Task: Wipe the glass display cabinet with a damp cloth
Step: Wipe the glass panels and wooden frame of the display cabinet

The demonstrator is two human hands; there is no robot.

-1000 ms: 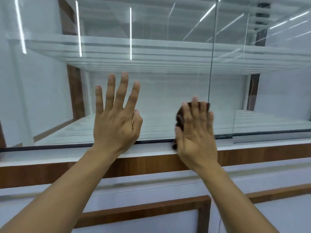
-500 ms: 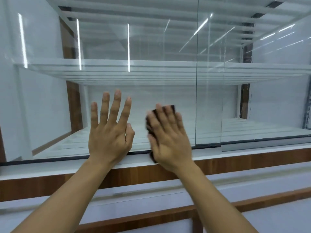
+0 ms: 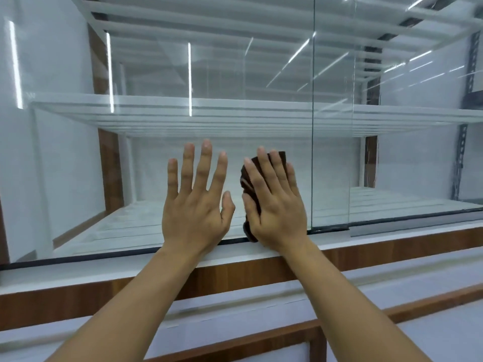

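The glass display cabinet fills the view, with a large front pane on the left. My right hand presses a dark brown cloth flat against the lower part of that pane, just left of the vertical glass edge. Most of the cloth is hidden under my palm and fingers. My left hand lies flat on the same pane beside it, fingers spread, holding nothing.
A white glass shelf runs across inside the cabinet. A second pane overlaps on the right. Below the glass are a white ledge and a wood-trimmed base with white panels.
My right hand with the cloth has slid left along the bottom of the pane, away from the vertical glass edge and closer to my left hand. The view has tilted slightly upward.
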